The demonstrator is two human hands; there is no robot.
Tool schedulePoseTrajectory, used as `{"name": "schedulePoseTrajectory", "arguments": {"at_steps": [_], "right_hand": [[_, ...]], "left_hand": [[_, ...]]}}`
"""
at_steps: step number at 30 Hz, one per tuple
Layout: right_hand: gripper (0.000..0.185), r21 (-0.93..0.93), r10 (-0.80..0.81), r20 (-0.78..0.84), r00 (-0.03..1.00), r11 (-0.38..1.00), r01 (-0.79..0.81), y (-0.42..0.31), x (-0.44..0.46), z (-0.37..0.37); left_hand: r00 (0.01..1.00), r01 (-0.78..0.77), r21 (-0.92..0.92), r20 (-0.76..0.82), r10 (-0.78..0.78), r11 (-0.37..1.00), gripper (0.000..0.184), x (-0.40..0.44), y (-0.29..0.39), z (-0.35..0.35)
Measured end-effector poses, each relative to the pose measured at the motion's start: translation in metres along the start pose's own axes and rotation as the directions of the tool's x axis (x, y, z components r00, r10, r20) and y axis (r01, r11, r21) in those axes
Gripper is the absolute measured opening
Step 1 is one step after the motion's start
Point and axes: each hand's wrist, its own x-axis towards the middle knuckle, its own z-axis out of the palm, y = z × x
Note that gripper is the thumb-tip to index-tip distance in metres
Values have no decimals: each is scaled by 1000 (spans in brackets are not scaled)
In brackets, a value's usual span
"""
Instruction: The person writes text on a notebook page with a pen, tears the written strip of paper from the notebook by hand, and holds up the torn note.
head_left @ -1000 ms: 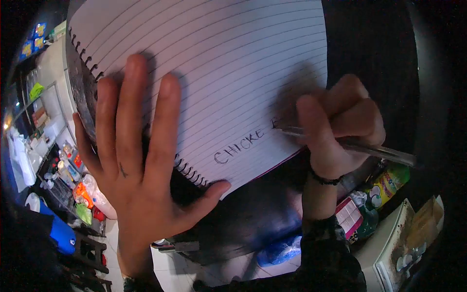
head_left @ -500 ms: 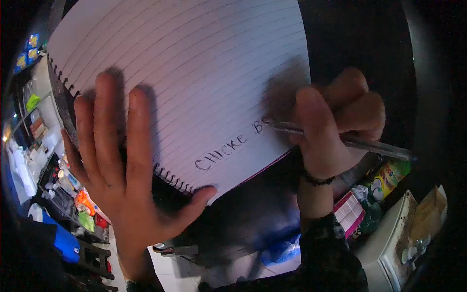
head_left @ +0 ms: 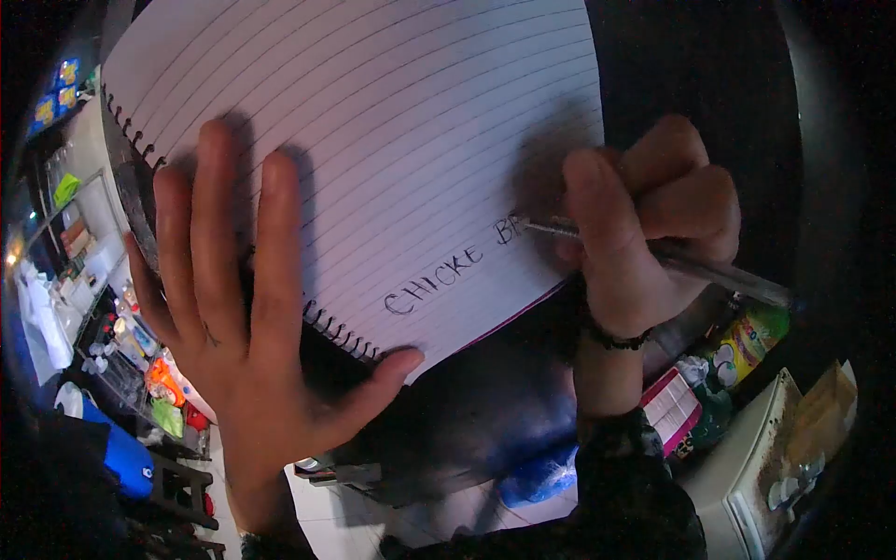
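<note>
A lined spiral notebook (head_left: 420, 121) lies open on a dark surface, tilted in view. Handwritten capitals "CHICKE" and then "BR" run along a line near its lower edge. My right hand (head_left: 644, 233) pinches a clear-barrelled pen (head_left: 728, 276), its tip on the paper at the last letter. A dark beaded bracelet (head_left: 616, 342) circles that wrist. My left hand (head_left: 252, 345) lies flat with spread fingers across the spiral binding and the page's left part, thumb near the lower corner. Part of the binding is hidden under it.
At the left, a cluttered counter holds bottles and packets, with a blue container (head_left: 121, 457) below. To the lower right are a yellow-green packet (head_left: 754, 334), a pink-edged packet (head_left: 672, 406) and a white appliance (head_left: 747, 467). A blue plastic bag (head_left: 541, 481) sits on the tiled floor.
The letter after "B" has gained strokes and now reads like an "R". The notebook and left hand appear shifted slightly right and up in view.
</note>
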Motion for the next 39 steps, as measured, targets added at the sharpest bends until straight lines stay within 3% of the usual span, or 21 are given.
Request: {"name": "schedulePoseTrajectory", "arguments": {"at_steps": [7,13,16,19,25,39], "right_hand": [[33,-22,-13,46,999,1000,14,0,2,-3],[34,-36,-113,63,992,993,115,3,2,-3],[36,42,5,1,1000,999,-5,1,1,-1],[36,-33,-104,66,992,994,106,5,3,-6],[33,-29,5,50,999,1000,-3,-3,1,-1],[34,-36,-18,21,1000,999,19,-1,-1,-4]], "left_hand": [[1000,-4,-2,4,4,1000,103,0,0,-2],[1000,-10,-5,2,10,1000,104,-1,0,-2],[1000,1,-9,11,-1,1000,104,0,1,-3],[1000,-19,-5,-15,19,1000,104,0,0,-1],[1000,-19,-10,-10,19,1000,104,0,-1,-1],[1000,-13,-32,-26,12,999,104,-1,0,-1]]}}
